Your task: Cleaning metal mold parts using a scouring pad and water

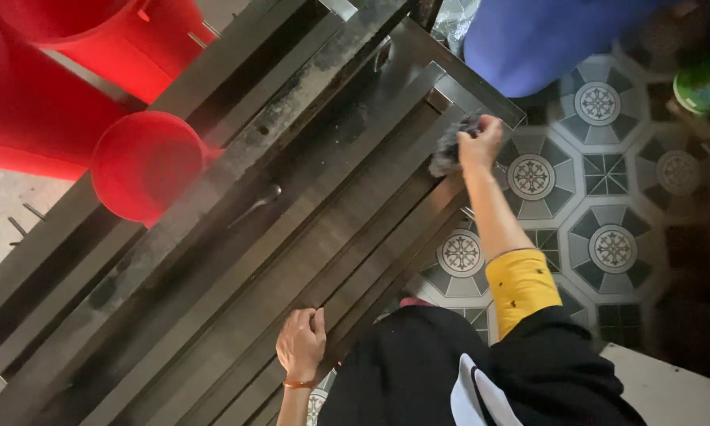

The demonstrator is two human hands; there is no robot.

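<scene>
Two hands on dark metal frame (292,237): right hand (481,142) gripping grey rag (448,150), left hand (301,341) flat.

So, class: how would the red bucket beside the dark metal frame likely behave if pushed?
The red bucket looks like thin plastic, so probably light and easy to slide. It seems to lie on its side, so it may roll. Its contents can't be seen.

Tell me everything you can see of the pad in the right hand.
The pad is a dark grey, fuzzy wad, like a scouring pad or rag; its material is unclear. The right hand bunches it in a closed grip and presses it onto the far end of the dark metal frame. Part of it is hidden under the fingers.
</scene>
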